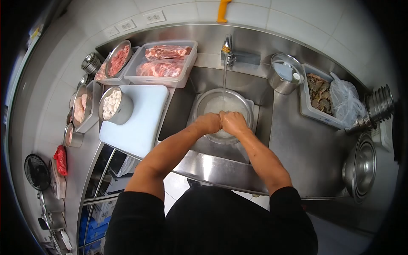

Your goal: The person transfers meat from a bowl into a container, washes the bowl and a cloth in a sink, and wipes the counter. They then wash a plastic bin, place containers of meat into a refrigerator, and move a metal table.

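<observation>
In the sink (176,114), under the tap (228,46), sits the bowl (206,101); left hand (209,123) and right hand (232,122) meet over it, fingers clenched, on what I cannot tell. Wet and part-filled, it should be stiff, slippery, heavyish: best held by opposite rims.

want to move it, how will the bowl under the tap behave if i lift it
The metal bowl looks rigid, so it should hold its shape. Cloudy liquid inside probably makes it weighty and apt to slosh. With the tap running, its rim may be slippery.
</observation>
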`<act>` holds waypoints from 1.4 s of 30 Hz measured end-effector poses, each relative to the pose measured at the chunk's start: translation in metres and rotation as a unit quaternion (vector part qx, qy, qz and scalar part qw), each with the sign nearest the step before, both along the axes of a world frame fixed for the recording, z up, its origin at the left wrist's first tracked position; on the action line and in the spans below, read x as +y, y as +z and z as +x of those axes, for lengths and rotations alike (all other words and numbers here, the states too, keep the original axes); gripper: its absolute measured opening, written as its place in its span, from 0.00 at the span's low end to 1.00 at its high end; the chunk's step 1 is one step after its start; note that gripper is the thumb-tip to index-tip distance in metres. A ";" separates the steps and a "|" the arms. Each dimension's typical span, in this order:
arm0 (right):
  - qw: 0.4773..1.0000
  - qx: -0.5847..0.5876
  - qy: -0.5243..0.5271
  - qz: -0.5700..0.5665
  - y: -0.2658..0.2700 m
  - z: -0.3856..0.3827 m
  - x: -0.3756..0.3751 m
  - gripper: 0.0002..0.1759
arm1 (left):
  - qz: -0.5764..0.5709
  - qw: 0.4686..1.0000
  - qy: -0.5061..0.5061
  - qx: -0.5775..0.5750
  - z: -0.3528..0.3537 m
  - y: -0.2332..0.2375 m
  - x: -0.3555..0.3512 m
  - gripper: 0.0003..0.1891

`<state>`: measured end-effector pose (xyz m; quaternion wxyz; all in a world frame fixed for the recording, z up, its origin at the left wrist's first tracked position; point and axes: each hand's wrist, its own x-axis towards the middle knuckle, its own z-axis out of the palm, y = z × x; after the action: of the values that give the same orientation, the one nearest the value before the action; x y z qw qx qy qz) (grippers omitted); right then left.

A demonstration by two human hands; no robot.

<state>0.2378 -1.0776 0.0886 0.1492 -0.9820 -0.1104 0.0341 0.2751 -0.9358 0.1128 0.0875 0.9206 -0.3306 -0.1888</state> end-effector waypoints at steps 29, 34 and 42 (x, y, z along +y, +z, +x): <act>0.913 -0.192 -0.099 0.345 0.141 -0.115 0.071 0.09 | -0.428 0.899 0.028 0.091 -0.077 0.034 0.149 0.25; 0.833 -0.347 -0.224 0.369 0.159 -0.131 0.054 0.14 | -0.494 0.819 0.077 0.280 -0.079 0.086 0.169 0.21; 0.854 -0.322 -0.161 0.376 0.176 -0.134 -0.012 0.20 | -0.507 0.808 0.128 0.273 -0.039 0.109 0.195 0.15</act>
<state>0.1036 -1.0893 0.2649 0.4663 -0.8114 0.0026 -0.3523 0.2356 -0.7403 0.2216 0.6516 0.6898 -0.2210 -0.2254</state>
